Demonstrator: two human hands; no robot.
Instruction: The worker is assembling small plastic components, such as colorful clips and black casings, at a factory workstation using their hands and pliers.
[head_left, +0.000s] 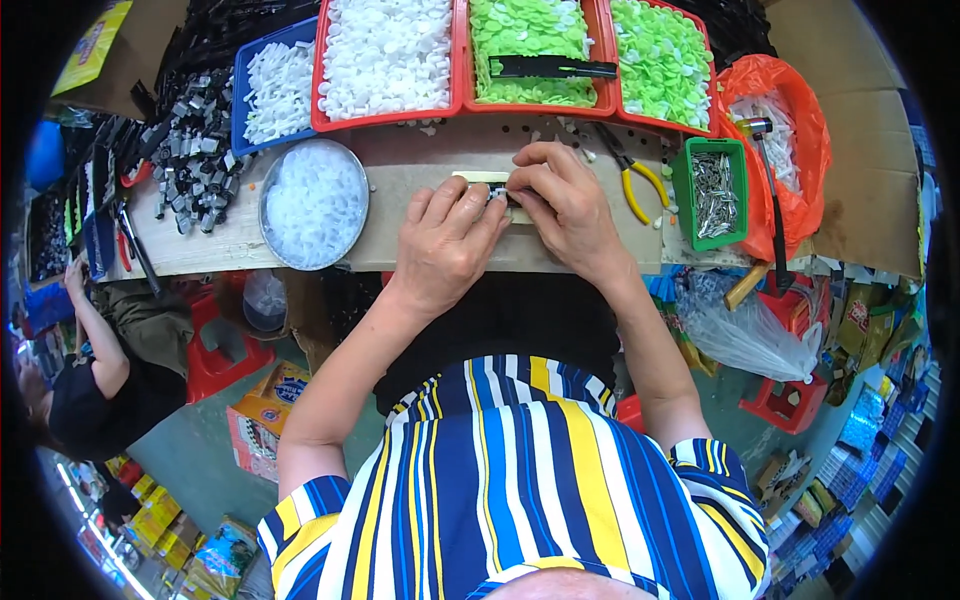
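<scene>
At the front middle of the bench, my left hand (447, 238) and my right hand (572, 208) come together with bent fingers. Pinched between their fingertips is a small black part (497, 190) with light bits on it; its kind is mostly hidden. A pale yellow block (482, 177) lies under and just behind the fingers. To the left of my left hand stands a round metal bowl (264, 222) of translucent white pieces. Yellow-handled pliers (642, 192) lie to the right of my right hand, beside a green box (741, 213) of small metal pins.
Along the back stand red trays (462, 85) of white and green pieces and a blue tray (240, 110) of white parts. Black pieces (200, 140) are piled left. A hammer (770, 190) rests across an orange bag (815, 120). Another person (105, 370) sits at the left.
</scene>
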